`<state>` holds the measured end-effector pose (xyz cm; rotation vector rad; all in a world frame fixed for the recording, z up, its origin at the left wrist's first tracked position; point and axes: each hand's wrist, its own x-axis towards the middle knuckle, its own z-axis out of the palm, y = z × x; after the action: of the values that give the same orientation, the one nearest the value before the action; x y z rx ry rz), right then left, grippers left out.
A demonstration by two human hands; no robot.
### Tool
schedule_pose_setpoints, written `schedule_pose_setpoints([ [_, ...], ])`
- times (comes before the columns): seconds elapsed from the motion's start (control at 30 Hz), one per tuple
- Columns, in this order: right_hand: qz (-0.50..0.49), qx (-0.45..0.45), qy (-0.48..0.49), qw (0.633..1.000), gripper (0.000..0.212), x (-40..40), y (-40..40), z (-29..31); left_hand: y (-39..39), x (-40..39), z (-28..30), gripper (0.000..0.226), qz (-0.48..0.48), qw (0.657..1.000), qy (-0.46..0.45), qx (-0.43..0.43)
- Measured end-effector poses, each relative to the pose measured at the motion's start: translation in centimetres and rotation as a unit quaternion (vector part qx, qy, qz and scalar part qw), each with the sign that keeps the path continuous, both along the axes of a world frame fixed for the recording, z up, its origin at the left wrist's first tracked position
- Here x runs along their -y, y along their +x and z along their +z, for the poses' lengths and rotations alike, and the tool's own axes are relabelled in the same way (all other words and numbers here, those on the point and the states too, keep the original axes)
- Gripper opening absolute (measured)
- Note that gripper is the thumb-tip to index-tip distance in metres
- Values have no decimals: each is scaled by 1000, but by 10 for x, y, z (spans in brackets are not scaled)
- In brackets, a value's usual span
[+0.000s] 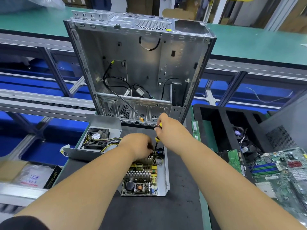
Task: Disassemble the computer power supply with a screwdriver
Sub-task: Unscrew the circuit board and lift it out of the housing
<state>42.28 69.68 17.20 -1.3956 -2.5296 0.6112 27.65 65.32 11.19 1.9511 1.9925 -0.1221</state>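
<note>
Centre frame, on the dark mat: right hand [167, 130] grips screwdriver [157, 138] upright over the open power supply [142, 176]'s far end; left hand [137, 146] curls onto the board, keep tip square, push down.

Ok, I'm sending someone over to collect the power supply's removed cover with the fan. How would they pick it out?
Start at the big open computer case standing at the back of the dark mat. Just in front of its lower left corner lies the cover, a grey sheet-metal shell left of the left hand. It alone holds a black fan trailing yellow and black wires.
</note>
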Motion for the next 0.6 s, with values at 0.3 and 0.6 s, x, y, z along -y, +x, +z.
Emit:
schedule_pose_setpoints([
  [0.3,1,60,74,995,27,-3,3,2,-3,0,-2,21,5,1000,14,20],
  [0.6,16,18,23,999,15,-8,2,2,-1,0,3,22,-17,1000,-4,12],
])
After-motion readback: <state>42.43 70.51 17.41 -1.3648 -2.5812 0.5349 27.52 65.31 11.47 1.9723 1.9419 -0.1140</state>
